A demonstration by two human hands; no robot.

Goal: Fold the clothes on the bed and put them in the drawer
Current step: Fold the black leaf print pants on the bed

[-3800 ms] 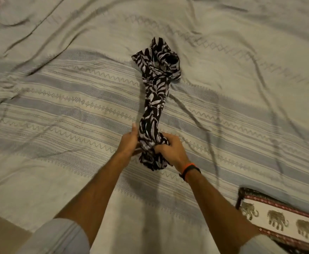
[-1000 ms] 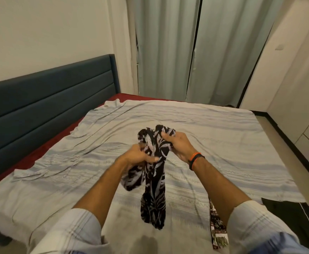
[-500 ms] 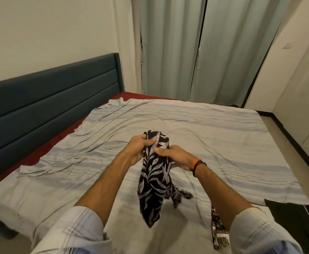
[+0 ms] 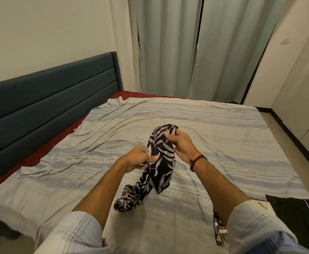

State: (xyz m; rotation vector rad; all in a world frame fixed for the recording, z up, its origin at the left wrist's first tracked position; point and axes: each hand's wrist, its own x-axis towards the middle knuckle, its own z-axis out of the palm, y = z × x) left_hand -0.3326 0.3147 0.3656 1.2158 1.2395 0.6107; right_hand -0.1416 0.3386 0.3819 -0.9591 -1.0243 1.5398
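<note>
Since 0.5 s ago: R hand (image 4: 182, 146) has risen w/ top of black leaf-print garment (image 4: 161, 158); L hand (image 4: 137, 158) now lower, at garment's left edge. R fingers curl round upper bunch, thumb on front. L thumb + fingers pinch edge mid-length. Garment hangs between both hands above bed (image 4: 223, 143); lower twisted end rests on striped bedsheet near L forearm. Dark garment (image 4: 296, 217) lies at bed's right corner.
</note>
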